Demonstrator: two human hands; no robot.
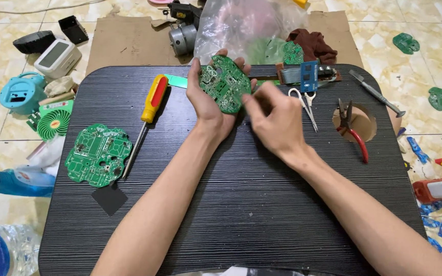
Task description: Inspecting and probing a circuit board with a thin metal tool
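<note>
Black wood-grain table (pixel 231 204) over a tiled floor, parts everywhere. Left hand (pixel 208 99) cups a green circuit board (pixel 226 84) above the table's far edge, fingers wrapped round its rim. Right hand (pixel 274 120) pinches at the board's right edge, fingertips closed; can't tell on what. Best keep the board steady and pick gently. Screwdriver (pixel 152 105) and scissors (pixel 305 105) lie alongside.

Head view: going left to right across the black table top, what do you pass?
Green circuit board lying flat → red-and-yellow screwdriver → left hand holding a second circuit board → right hand → scissors → red-handled pliers.
</note>
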